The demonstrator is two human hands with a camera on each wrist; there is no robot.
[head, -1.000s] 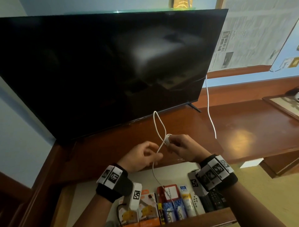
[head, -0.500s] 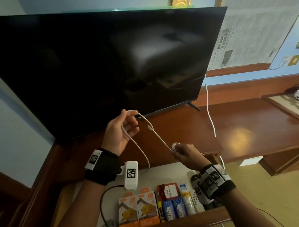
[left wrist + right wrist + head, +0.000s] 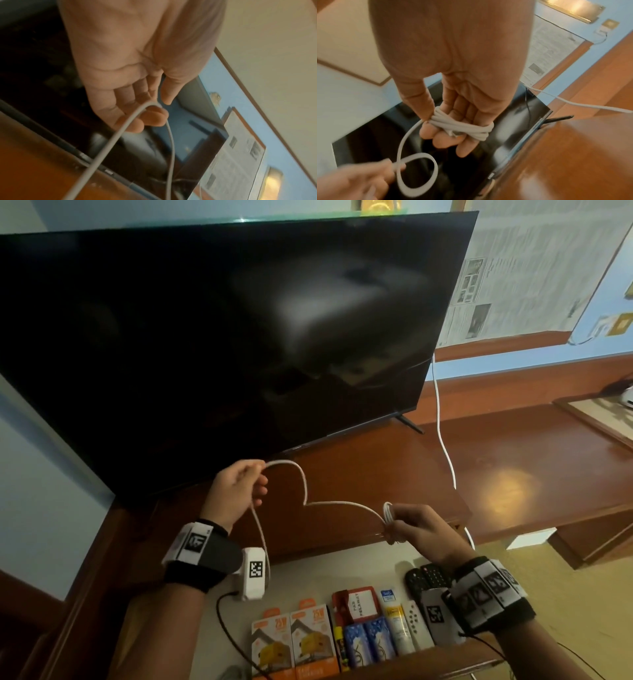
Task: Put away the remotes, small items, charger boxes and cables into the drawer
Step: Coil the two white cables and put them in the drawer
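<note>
Above the open drawer [image 3: 178,642], in front of the television [image 3: 219,337], both hands work a white cable [image 3: 339,503]. The right hand [image 3: 416,530] has several turns wound round its fingers [image 3: 447,140], the thumb pinning the bundle. The left hand [image 3: 236,491] pinches the slack, which arches between the hands while the free tail hangs toward the drawer. To wind well, I judge the left hand should feed each turn snug beside the last, keep light tension, and stop the tail catching on the drawer's contents. The two orange charger boxes [image 3: 291,642] carry a "25" mark; the red tag [image 3: 359,601] reads something like "PAS PELAWAT"; lettering on the yellow tube [image 3: 397,625] is too small to read
</note>
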